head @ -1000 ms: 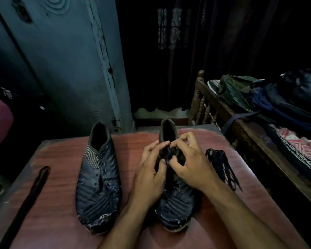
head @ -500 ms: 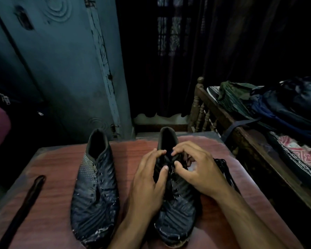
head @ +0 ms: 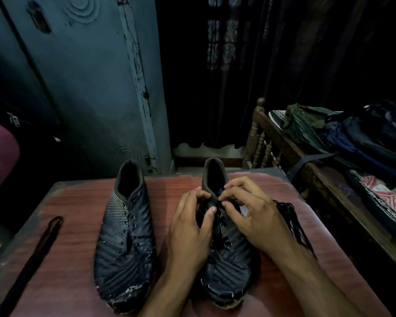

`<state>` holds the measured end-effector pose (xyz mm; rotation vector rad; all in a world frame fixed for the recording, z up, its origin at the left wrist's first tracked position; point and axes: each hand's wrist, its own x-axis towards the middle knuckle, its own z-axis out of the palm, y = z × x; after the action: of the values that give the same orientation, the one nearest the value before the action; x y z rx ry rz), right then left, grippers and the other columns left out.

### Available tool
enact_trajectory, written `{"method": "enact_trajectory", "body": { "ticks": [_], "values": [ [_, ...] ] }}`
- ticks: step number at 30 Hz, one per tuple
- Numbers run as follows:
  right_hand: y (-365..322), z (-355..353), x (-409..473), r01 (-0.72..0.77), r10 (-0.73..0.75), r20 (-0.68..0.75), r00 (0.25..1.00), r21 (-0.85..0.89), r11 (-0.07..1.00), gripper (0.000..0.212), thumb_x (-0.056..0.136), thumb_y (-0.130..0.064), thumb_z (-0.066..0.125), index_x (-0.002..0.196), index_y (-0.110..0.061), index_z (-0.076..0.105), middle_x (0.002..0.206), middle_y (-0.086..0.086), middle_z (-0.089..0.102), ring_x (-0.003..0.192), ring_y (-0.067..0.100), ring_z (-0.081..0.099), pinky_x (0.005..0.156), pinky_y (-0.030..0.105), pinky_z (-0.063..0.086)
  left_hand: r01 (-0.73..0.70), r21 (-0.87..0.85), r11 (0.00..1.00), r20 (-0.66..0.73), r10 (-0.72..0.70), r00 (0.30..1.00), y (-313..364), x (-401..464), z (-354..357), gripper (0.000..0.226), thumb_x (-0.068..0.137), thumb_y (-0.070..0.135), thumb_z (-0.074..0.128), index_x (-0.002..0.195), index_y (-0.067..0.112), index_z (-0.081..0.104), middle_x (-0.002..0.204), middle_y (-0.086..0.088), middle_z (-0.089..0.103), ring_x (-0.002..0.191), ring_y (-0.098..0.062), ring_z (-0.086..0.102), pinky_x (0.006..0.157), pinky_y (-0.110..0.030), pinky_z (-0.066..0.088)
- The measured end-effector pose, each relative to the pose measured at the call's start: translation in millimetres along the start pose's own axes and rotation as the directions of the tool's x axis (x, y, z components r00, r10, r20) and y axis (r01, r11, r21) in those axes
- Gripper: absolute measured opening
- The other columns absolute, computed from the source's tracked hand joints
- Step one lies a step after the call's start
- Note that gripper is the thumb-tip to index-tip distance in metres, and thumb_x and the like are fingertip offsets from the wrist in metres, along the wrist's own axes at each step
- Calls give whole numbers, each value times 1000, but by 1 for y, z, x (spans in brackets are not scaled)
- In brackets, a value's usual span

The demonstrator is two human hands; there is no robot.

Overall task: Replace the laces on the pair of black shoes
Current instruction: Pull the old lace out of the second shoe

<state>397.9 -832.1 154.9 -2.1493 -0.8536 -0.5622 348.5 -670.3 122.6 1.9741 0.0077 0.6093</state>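
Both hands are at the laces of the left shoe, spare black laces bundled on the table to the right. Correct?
Not quite: the head view shows both the left hand and right hand on the right shoe. The left shoe lies untouched. The spare laces are as stated.

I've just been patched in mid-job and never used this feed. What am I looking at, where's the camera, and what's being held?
There is no machine here: you see a person's two bare hands, from a single camera worn on their head that looks down. On the reddish table stand two black shoes. The left shoe has no lace. The left hand and right hand pinch the lace near the top of the right shoe. A bundle of loose black laces lies to the right, and a dark strip lies at the far left.
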Motion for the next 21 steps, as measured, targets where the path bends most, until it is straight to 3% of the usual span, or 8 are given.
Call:
{"method": "enact_trajectory", "body": {
  "ticks": [3,7,12,18,21],
  "values": [
    [-5,1,0,1,-1,7,1000,15,1000,4,94,-19,61,97,-21,60,107,-13,51,100,7,56,81,24,49,-30,2,1000,-20,30,999,0,1,2,21,97,24,66,116,32,60,120,19,58,114,-5,60,96,-42,55],
    [-8,4,0,-54,54,33,998,-10,998,9,83,-30,56,87,-24,52,96,-16,46,92,8,54,72,23,47,-26,37,999,-28,27,999,1,2,1,23,93,40,58,116,36,59,125,16,58,119,-5,58,96,-43,54],
    [-6,3,0,-111,112,73,991,-17,994,9,80,-36,56,83,-31,50,85,-17,52,87,4,53,73,17,40,-30,63,998,-31,32,999,0,2,1,23,93,41,56,116,38,58,127,15,58,120,-5,57,94,-44,54],
    [-14,4,0,-70,73,-28,997,103,992,10,81,-17,75,85,-23,68,85,-16,65,85,6,65,75,24,52,-40,60,997,-36,42,998,2,2,-2,33,96,11,63,109,41,54,124,11,58,116,-6,58,93,-41,53],
    [-16,7,0,-43,52,-54,997,157,987,13,80,-9,81,85,-19,76,87,-14,69,85,7,68,75,28,55,-57,77,995,11,56,998,8,2,-3,45,93,3,57,107,45,51,135,7,56,134,3,44,102,-21,42]
  ]
}}
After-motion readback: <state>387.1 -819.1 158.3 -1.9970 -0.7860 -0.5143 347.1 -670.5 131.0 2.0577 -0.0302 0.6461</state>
